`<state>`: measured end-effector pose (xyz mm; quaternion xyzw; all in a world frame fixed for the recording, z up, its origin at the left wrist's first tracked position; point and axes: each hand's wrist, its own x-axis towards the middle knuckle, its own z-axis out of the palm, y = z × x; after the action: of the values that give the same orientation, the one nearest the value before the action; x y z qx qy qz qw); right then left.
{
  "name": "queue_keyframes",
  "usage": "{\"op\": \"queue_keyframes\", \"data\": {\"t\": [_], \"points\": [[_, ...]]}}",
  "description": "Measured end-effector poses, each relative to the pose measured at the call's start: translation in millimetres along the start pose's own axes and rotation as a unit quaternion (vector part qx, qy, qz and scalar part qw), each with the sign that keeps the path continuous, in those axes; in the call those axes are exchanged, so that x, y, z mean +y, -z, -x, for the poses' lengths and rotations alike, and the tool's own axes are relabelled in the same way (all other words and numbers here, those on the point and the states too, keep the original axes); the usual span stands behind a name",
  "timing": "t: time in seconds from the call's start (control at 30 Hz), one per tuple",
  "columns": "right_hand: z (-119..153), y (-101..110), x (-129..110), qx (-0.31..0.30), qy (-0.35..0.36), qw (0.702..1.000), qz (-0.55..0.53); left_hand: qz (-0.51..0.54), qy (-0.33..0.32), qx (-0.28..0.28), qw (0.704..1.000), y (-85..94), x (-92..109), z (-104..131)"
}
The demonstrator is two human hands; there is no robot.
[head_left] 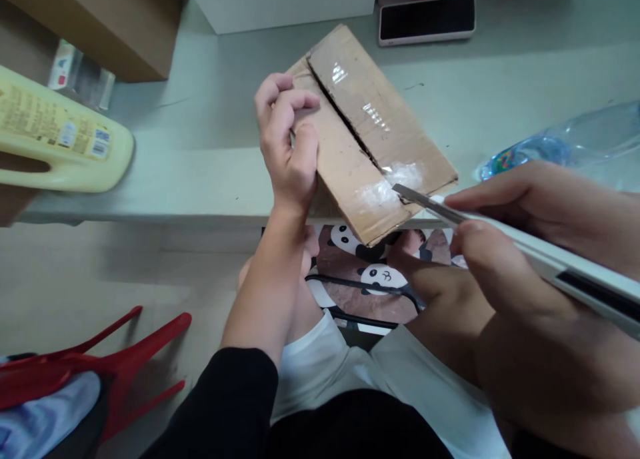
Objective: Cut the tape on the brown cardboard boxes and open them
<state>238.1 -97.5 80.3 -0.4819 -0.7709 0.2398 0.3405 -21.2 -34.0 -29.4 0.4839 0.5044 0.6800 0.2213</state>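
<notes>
I pin the taped cardboard box at the table's near edge with my left hand (fingers curled on its flap) while my right hand grips a utility knife, its blade tip at the seam's near end, so next I must draw it steadily along the tape.

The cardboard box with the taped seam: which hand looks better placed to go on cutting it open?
The right hand, probably. It grips the knife, whose blade tip sits at the near end of the cardboard box seam. The left hand only steadies the box's edge.

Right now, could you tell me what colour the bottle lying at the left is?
Pale yellow bottle, head view.
</notes>
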Motion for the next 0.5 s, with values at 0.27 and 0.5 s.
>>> {"op": "queue_keyframes", "data": {"t": [0.27,0.5], "points": [[0,-8,-12,0.008,-0.062,0.998,-0.027,-0.032,-0.033,-0.025,0.999,1.0,-4,0],[-7,-20,4,-0.069,-0.043,0.993,-0.089,-0.044,-0.037,-0.038,0.998,4.7,-13,-1]]}}
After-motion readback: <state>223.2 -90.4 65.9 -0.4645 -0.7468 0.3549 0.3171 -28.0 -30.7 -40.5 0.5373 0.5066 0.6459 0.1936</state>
